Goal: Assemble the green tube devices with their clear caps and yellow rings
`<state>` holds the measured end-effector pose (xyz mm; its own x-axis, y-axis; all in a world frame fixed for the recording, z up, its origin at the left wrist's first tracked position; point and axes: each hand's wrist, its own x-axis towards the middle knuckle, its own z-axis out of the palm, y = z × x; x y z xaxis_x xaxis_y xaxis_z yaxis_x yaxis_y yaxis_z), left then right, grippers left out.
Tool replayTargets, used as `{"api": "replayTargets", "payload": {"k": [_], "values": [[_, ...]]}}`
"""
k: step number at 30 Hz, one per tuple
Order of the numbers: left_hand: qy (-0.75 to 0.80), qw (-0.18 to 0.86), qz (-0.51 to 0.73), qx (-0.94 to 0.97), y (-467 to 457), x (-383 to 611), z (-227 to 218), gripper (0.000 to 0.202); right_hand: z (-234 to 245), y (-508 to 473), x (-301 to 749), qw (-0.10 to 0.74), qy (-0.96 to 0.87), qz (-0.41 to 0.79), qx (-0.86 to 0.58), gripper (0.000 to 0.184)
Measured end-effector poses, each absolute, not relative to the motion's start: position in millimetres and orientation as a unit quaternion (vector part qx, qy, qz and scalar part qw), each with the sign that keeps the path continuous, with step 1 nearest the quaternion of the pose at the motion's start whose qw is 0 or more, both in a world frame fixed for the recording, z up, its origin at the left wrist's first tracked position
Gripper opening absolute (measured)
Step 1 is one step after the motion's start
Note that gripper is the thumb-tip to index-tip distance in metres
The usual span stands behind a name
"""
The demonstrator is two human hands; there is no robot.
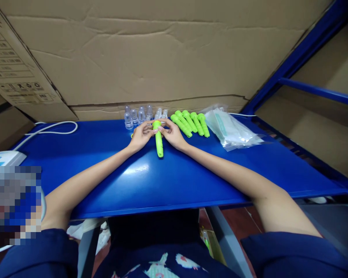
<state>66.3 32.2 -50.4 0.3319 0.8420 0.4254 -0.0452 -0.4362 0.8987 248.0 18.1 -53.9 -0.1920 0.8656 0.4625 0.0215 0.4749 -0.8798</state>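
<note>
Both my hands meet over the middle of the blue table around one bright green plastic handle (159, 146), wider at its top end and pointing toward me. My left hand (142, 135) pinches its top from the left, thumb against the side. From the right, my right hand (172, 133) grips the same end, fingers curled over the top. Just behind my left hand stand several clear plastic caps (128, 120). Close to my right hand lie several more green handles (193, 122) side by side. The far tip of the held handle is partly hidden by my fingers.
A clear plastic bag (234, 129) with pale contents lies at the right on the blue table (168, 185). White cables (58, 127) and a white power strip (7, 157) sit at the left. A cardboard wall (162, 58) closes off the back; a blue metal frame (316, 90) rises at the right.
</note>
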Motion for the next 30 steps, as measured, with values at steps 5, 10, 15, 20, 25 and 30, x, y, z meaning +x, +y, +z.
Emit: {"api": "replayTargets", "payload": {"k": [5, 10, 15, 20, 25, 30], "values": [[0.298, 0.448, 0.495, 0.682, 30.0, 65.9, -48.8, 0.069, -51.7, 16.1, 248.4, 0.537, -0.674, 0.384, -0.332, 0.061], [0.311, 0.447, 0.495, 0.677, 28.0, 66.9, -47.1, 0.066, -50.8, 14.9, 248.6, 0.535, -0.673, 0.385, -0.336, 0.061], [0.315, 0.457, 0.501, 0.664, 26.5, 69.0, -45.9, 0.064, -51.2, 15.1, 248.2, 0.547, -0.668, 0.375, -0.336, 0.06], [0.321, 0.455, 0.503, 0.661, 24.7, 69.3, -44.2, 0.066, -51.6, 15.9, 247.7, 0.547, -0.673, 0.362, -0.34, 0.061], [0.328, 0.45, 0.505, 0.659, 24.0, 69.4, -43.7, 0.068, -52.1, 16.6, 247.2, 0.543, -0.662, 0.377, -0.352, 0.063], [0.336, 0.447, 0.5, 0.662, 25.8, 68.3, -45.8, 0.063, -54.7, 19.2, 246.9, 0.547, -0.643, 0.389, -0.37, 0.065]]}}
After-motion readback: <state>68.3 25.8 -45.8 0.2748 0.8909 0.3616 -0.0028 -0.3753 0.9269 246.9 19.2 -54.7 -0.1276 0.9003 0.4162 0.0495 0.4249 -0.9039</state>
